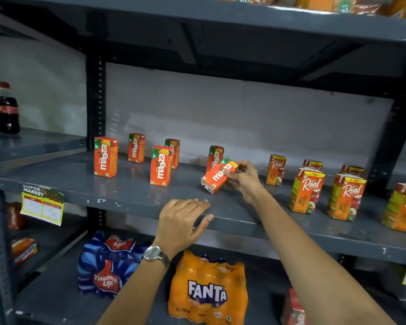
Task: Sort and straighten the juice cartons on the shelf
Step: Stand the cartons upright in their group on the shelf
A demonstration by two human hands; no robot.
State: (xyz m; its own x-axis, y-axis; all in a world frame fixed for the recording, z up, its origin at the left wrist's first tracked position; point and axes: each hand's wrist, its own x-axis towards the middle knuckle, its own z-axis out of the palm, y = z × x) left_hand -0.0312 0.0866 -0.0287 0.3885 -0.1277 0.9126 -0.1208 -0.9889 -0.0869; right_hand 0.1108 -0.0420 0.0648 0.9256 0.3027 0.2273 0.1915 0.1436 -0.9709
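On the grey middle shelf (pixel 131 195) several orange Maaza cartons stand upright at the left, such as the front left one (pixel 105 157) and the front middle one (pixel 161 166). My right hand (pixel 244 180) grips a tilted Maaza carton (pixel 217 175) just above the shelf, in front of another upright Maaza carton (pixel 215 157). Several Real apple cartons stand at the right, for example one (pixel 305 190) and its neighbour (pixel 345 197). My left hand (pixel 185 219) hovers at the shelf's front edge, fingers apart, holding nothing.
A Fanta bottle pack (pixel 208 289) and a Thums Up pack (pixel 110 263) lie on the lower shelf. A cola bottle (pixel 6 111) stands on the left shelf. A price tag (pixel 42 205) hangs from the shelf edge. More cartons (pixel 314 2) sit on the top shelf.
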